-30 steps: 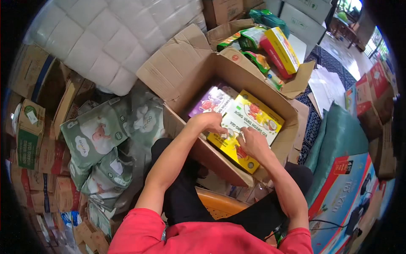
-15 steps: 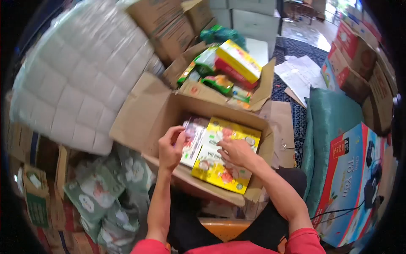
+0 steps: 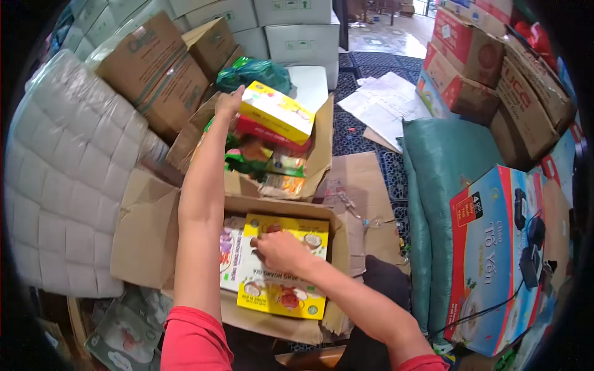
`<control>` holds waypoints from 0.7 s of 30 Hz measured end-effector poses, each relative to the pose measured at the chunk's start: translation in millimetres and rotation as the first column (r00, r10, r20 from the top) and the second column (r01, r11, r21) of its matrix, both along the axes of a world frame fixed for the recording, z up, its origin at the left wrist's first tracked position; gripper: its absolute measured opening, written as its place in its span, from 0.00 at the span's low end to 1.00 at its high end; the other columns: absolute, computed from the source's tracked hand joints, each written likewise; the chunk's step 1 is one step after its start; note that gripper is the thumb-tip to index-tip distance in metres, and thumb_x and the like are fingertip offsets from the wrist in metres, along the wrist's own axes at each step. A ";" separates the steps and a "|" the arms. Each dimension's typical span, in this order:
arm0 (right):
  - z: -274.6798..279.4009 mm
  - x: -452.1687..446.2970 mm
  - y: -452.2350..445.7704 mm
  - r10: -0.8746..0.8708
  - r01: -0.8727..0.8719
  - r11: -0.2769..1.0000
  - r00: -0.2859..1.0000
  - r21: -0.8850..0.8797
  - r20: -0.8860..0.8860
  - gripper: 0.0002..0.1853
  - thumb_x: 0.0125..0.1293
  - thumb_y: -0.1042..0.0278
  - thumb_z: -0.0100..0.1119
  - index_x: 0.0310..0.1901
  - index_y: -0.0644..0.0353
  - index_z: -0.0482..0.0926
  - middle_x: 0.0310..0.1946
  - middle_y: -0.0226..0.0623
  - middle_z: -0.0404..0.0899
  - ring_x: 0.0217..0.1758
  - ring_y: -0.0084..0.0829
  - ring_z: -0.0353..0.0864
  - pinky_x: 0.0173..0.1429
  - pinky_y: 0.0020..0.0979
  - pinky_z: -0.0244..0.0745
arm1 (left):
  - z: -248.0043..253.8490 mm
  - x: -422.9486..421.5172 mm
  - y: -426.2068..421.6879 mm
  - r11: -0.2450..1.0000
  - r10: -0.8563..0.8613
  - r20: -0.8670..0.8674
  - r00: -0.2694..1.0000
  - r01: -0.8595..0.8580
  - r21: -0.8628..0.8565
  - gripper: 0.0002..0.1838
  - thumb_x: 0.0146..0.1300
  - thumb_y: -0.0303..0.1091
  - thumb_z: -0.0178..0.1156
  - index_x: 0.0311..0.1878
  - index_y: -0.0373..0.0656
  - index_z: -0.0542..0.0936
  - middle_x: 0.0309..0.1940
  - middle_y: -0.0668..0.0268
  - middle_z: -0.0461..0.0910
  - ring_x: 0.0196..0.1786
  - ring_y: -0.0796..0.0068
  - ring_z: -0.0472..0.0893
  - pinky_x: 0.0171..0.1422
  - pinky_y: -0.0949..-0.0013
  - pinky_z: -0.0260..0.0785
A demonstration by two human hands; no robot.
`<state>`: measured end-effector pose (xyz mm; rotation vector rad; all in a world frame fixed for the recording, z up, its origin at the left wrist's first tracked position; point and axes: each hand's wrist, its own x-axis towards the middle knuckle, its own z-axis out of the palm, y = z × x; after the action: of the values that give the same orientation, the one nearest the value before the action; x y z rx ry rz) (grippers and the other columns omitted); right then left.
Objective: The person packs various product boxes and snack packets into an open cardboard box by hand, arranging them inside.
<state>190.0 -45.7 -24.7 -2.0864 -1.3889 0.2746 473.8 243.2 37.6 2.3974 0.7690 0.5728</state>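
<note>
My left hand [image 3: 229,102] reaches to the farther carton [image 3: 322,151] and grips the left end of a yellow box [image 3: 278,111], which lies above a red box [image 3: 272,134]. Green and orange packets [image 3: 247,157] lie in that carton below them. In the nearer open carton [image 3: 142,232], my right hand [image 3: 278,250] rests with curled fingers on a yellow and white box [image 3: 284,300]. A purple and white box [image 3: 231,253] lies to the left of it, partly hidden by my left arm.
A teal sack [image 3: 445,154] and a blue and red carton [image 3: 489,266] with black cables stand at the right. White wrapped packs [image 3: 74,179] fill the left side. Brown cartons [image 3: 151,68] and papers [image 3: 383,108] are farther back.
My left hand has moved from the nearer carton to the farther one and taken hold of the yellow box. My right hand stays on the yellow and white box. The view has shifted.
</note>
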 end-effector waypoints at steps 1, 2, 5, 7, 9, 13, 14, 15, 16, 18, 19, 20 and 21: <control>3.7 1.6 -0.3 -0.007 0.008 1.000 0.999 0.002 -0.048 0.11 0.59 0.70 0.54 0.42 0.61 0.79 0.32 0.47 0.82 0.35 0.48 0.83 0.40 0.46 0.78 | -7.6 12.8 1.4 0.999 0.000 0.024 1.000 -0.001 0.046 0.35 0.54 0.62 0.62 0.52 0.38 0.82 0.48 0.49 0.83 0.55 0.57 0.81 0.61 0.62 0.69; 0.7 3.3 1.2 -0.027 0.028 0.999 0.998 0.018 -0.059 0.10 0.60 0.69 0.54 0.42 0.61 0.79 0.32 0.47 0.82 0.36 0.48 0.83 0.40 0.46 0.78 | -16.2 18.1 1.7 0.995 0.001 0.039 0.999 -0.004 0.095 0.35 0.53 0.61 0.63 0.51 0.37 0.82 0.48 0.48 0.82 0.54 0.56 0.81 0.61 0.62 0.69; -9.2 7.2 0.9 -0.043 0.044 0.999 0.996 0.012 -0.072 0.10 0.64 0.65 0.52 0.41 0.60 0.78 0.33 0.46 0.82 0.38 0.48 0.83 0.41 0.46 0.78 | -10.4 19.2 -2.6 0.997 -0.044 0.077 0.996 0.049 -0.064 0.26 0.53 0.48 0.69 0.48 0.36 0.83 0.44 0.52 0.84 0.46 0.62 0.84 0.51 0.65 0.75; -11.8 7.4 -7.4 -0.049 0.048 0.999 0.996 -0.011 -0.068 0.11 0.65 0.64 0.51 0.41 0.60 0.78 0.34 0.46 0.82 0.39 0.48 0.82 0.42 0.46 0.78 | 6.3 0.3 -17.9 0.917 -0.068 0.143 0.987 0.118 -0.381 0.22 0.53 0.40 0.70 0.48 0.36 0.83 0.42 0.56 0.85 0.42 0.66 0.85 0.45 0.66 0.77; -7.3 9.0 -12.4 -0.036 0.036 0.999 0.998 -0.012 -0.058 0.11 0.65 0.64 0.50 0.40 0.60 0.78 0.35 0.45 0.82 0.40 0.48 0.82 0.43 0.46 0.78 | 13.8 -21.9 -29.3 0.933 -0.046 0.235 0.971 0.126 -0.337 0.20 0.49 0.35 0.72 0.46 0.37 0.85 0.40 0.57 0.86 0.39 0.70 0.85 0.49 0.70 0.75; -2.2 13.2 -12.2 -0.090 0.097 0.992 0.992 0.085 -0.086 0.12 0.65 0.64 0.50 0.43 0.61 0.78 0.37 0.46 0.82 0.40 0.50 0.82 0.42 0.47 0.77 | 26.8 -86.0 -16.5 0.921 -0.001 0.440 0.898 0.172 -0.349 0.25 0.54 0.35 0.70 0.54 0.34 0.79 0.41 0.58 0.84 0.42 0.71 0.83 0.48 0.70 0.74; -0.2 12.6 -10.5 -0.117 0.134 0.983 0.984 0.126 -0.132 0.13 0.66 0.62 0.50 0.45 0.60 0.78 0.37 0.45 0.82 0.38 0.47 0.83 0.42 0.46 0.77 | 39.9 -128.4 -31.1 0.904 0.044 0.475 0.879 0.167 -0.394 0.27 0.56 0.34 0.69 0.57 0.33 0.76 0.41 0.59 0.83 0.42 0.72 0.83 0.47 0.71 0.75; 0.8 11.9 -6.6 -0.132 0.162 0.974 0.975 0.161 -0.181 0.15 0.67 0.60 0.51 0.47 0.60 0.79 0.37 0.44 0.83 0.37 0.45 0.84 0.41 0.45 0.77 | 48.2 -175.0 -45.0 0.885 0.100 0.508 0.856 0.156 -0.438 0.28 0.58 0.33 0.67 0.61 0.32 0.73 0.40 0.60 0.82 0.41 0.74 0.82 0.45 0.72 0.76; -5.6 11.8 2.0 -0.089 0.202 0.941 0.921 0.270 -0.380 0.18 0.69 0.55 0.50 0.51 0.58 0.77 0.41 0.42 0.83 0.40 0.41 0.84 0.44 0.43 0.76 | 49.4 -222.7 -56.4 0.853 0.133 0.550 0.824 0.187 -0.487 0.34 0.59 0.33 0.66 0.66 0.33 0.65 0.43 0.59 0.81 0.45 0.72 0.81 0.48 0.71 0.75; -8.9 10.6 12.3 0.198 0.240 0.879 0.601 0.411 -0.774 0.28 0.70 0.42 0.47 0.61 0.55 0.72 0.52 0.38 0.80 0.50 0.34 0.80 0.53 0.41 0.73 | 46.7 -319.3 -91.7 0.761 0.188 0.629 0.755 0.293 -0.579 0.44 0.60 0.32 0.65 0.73 0.36 0.50 0.52 0.55 0.77 0.52 0.67 0.79 0.54 0.69 0.73; -7.1 8.5 14.5 0.381 0.239 0.859 0.293 0.453 -0.877 0.34 0.70 0.34 0.44 0.66 0.53 0.67 0.58 0.36 0.77 0.57 0.32 0.77 0.59 0.39 0.70 | 45.8 -363.2 -113.9 0.701 0.169 0.626 0.762 0.353 -0.619 0.48 0.59 0.29 0.64 0.75 0.39 0.43 0.56 0.54 0.73 0.56 0.66 0.76 0.56 0.67 0.72; 13.0 -4.5 14.4 0.588 0.353 0.728 0.120 0.588 -0.800 0.39 0.68 0.30 0.43 0.69 0.52 0.62 0.62 0.35 0.72 0.63 0.33 0.72 0.64 0.40 0.66 | 44.8 -406.6 -135.7 0.635 0.153 0.620 0.769 0.404 -0.658 0.53 0.58 0.26 0.64 0.76 0.43 0.36 0.60 0.52 0.69 0.59 0.65 0.74 0.59 0.65 0.71; 38.0 -17.7 7.7 0.759 0.492 0.577 -0.027 0.652 -0.651 0.45 0.65 0.25 0.41 0.73 0.52 0.56 0.67 0.34 0.67 0.68 0.35 0.67 0.69 0.41 0.62 | 45.5 -440.9 -155.0 0.566 0.092 0.578 0.811 0.434 -0.700 0.57 0.57 0.21 0.64 0.76 0.48 0.30 0.64 0.52 0.65 0.62 0.65 0.72 0.61 0.62 0.69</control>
<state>172.2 -38.0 13.4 -0.3158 -0.4403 0.8728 32.8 88.1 83.0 1.2899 0.3617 0.6110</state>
